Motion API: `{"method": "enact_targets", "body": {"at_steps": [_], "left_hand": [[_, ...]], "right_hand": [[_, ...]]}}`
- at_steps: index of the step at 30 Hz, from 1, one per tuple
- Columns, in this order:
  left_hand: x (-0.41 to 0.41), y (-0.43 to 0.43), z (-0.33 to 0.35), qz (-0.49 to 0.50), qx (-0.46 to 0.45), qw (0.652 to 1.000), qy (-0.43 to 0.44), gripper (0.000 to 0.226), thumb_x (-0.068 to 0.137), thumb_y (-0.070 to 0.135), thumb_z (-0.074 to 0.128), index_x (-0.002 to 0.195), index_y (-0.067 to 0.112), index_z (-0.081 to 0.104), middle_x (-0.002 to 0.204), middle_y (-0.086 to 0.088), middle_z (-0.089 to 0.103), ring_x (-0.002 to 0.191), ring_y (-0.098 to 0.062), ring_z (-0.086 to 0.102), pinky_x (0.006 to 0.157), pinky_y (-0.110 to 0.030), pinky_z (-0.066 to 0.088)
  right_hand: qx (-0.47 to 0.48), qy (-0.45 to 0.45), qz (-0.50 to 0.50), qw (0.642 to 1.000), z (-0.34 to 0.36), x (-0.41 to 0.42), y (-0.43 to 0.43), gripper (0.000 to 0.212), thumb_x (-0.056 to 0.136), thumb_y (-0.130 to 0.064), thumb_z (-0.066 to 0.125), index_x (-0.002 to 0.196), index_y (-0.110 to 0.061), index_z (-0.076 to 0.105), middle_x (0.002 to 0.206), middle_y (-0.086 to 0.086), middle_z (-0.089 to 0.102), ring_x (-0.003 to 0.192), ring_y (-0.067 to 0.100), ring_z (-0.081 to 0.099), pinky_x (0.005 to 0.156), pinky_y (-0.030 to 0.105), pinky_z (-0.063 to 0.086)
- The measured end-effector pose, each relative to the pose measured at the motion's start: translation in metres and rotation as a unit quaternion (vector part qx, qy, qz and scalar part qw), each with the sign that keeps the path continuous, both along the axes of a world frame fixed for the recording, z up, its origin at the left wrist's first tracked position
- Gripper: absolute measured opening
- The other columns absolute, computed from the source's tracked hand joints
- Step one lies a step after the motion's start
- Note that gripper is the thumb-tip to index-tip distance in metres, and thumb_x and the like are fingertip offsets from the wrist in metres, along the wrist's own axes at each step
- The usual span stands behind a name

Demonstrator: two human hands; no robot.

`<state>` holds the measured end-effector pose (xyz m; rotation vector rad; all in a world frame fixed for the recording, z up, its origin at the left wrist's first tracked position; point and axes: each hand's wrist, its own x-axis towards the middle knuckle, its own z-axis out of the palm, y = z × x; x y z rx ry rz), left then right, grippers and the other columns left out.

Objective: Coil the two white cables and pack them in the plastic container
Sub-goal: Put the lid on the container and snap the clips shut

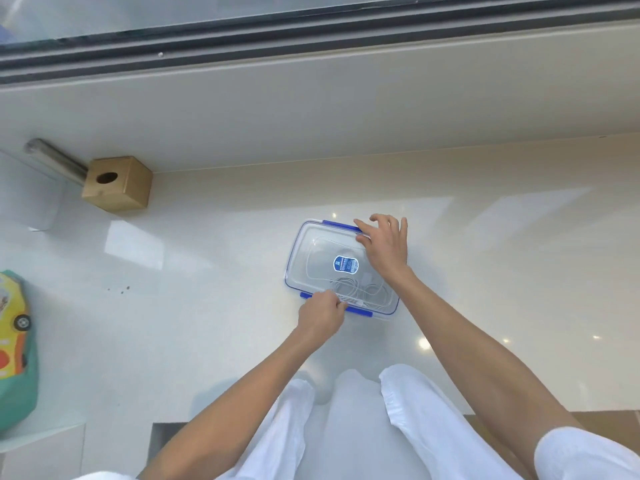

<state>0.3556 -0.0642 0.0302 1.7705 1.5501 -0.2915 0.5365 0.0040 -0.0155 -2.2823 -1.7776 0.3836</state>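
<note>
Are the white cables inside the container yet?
Inside: the white cables show through the clear lid, within the container walls.

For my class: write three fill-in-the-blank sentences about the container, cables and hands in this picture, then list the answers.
1. The white cables lie ____ the plastic container.
2. The left hand grips the near clip, coloured ____.
3. The right hand rests on the container's ____.

Answers: inside; blue; lid.
</note>
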Motion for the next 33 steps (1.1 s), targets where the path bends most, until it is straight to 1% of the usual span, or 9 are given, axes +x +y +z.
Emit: {"method": "enact_targets", "body": {"at_steps": [3,4,6,8,12,16,23,27,33], "left_hand": [[-0.017,0.017,-0.006,-0.092,0.239,0.965,-0.048,0.018,0.091,0.023,0.059,0.098,0.009,0.066,0.092,-0.012,0.066,0.089,-0.037,0.063,0.073,-0.045,0.05],[-0.028,0.025,-0.013,-0.124,0.287,0.949,-0.043,0.031,0.088,0.029,0.064,0.113,0.011,0.065,0.104,-0.014,0.066,0.098,-0.038,0.062,0.078,-0.046,0.051],[-0.044,0.038,-0.032,-0.174,0.287,0.942,0.006,0.067,0.087,0.049,0.061,0.143,0.014,0.047,0.141,-0.02,0.051,0.132,-0.04,0.047,0.102,-0.051,0.043],[-0.048,0.04,-0.045,-0.206,0.241,0.946,0.065,0.082,0.09,0.065,0.035,0.154,0.016,0.023,0.161,-0.017,0.021,0.148,-0.037,0.02,0.117,-0.054,0.021],[-0.028,0.038,-0.055,-0.172,0.238,0.953,0.078,0.083,0.093,0.07,0.014,0.152,0.015,0.032,0.158,-0.018,0.029,0.146,-0.036,0.028,0.114,-0.054,0.03],[-0.006,0.072,-0.05,-0.137,0.255,0.953,0.086,0.083,0.09,0.071,0.023,0.15,0.016,0.035,0.157,-0.018,0.031,0.143,-0.037,0.033,0.109,-0.05,0.034],[0.01,0.121,-0.049,-0.156,0.261,0.944,0.125,0.083,0.088,0.071,0.021,0.154,0.02,0.022,0.162,-0.014,0.019,0.148,-0.032,0.02,0.113,-0.046,0.027],[0.013,0.137,-0.053,-0.163,0.247,0.946,0.13,0.082,0.092,0.068,0.025,0.156,0.02,0.01,0.165,-0.013,0.005,0.151,-0.03,0.006,0.118,-0.047,0.017],[0.019,0.138,-0.05,-0.138,0.219,0.96,0.11,0.081,0.093,0.065,0.033,0.156,0.021,0.006,0.165,-0.009,-0.001,0.152,-0.028,-0.002,0.12,-0.046,0.007]], "right_hand": [[0.094,0.031,-0.081,0.992,0.016,-0.017,-0.039,0.036,0.093,-0.026,0.063,0.129,-0.02,0.063,0.128,0.015,0.06,0.118,0.036,0.055,0.102,0.046,0.042],[0.099,0.021,-0.091,0.991,0.013,-0.026,-0.061,0.038,0.095,-0.031,0.061,0.131,-0.019,0.061,0.131,0.014,0.059,0.119,0.036,0.054,0.101,0.045,0.044],[0.056,-0.018,-0.069,0.996,0.0,-0.035,-0.103,0.047,0.097,-0.041,0.052,0.14,-0.022,0.051,0.139,0.012,0.053,0.129,0.035,0.048,0.102,0.047,0.044],[0.01,-0.037,-0.034,0.999,-0.018,-0.03,-0.125,0.053,0.101,-0.045,0.039,0.15,-0.024,0.038,0.153,0.011,0.041,0.144,0.034,0.034,0.108,0.051,0.039],[-0.002,-0.013,0.004,1.0,-0.032,0.004,-0.099,0.056,0.1,-0.042,0.033,0.154,-0.026,0.03,0.162,0.007,0.027,0.152,0.031,0.019,0.115,0.051,0.03],[-0.033,-0.003,0.048,0.998,-0.022,0.039,-0.04,0.062,0.094,-0.046,0.025,0.154,-0.029,0.03,0.161,0.007,0.029,0.152,0.028,0.018,0.114,0.055,0.03],[-0.026,-0.032,-0.001,0.999,-0.016,0.032,0.011,0.053,0.094,-0.036,0.043,0.142,-0.013,0.048,0.146,0.017,0.048,0.143,0.042,0.034,0.108,0.055,0.039],[-0.014,-0.057,-0.001,0.998,-0.023,0.029,0.02,0.057,0.096,-0.039,0.03,0.142,-0.012,0.048,0.147,0.021,0.048,0.142,0.044,0.037,0.108,0.059,0.038],[-0.041,-0.069,-0.021,0.997,-0.018,0.015,0.016,0.048,0.102,-0.03,0.046,0.148,-0.021,0.04,0.158,0.015,0.034,0.148,0.04,0.025,0.115,0.055,0.027]]}}
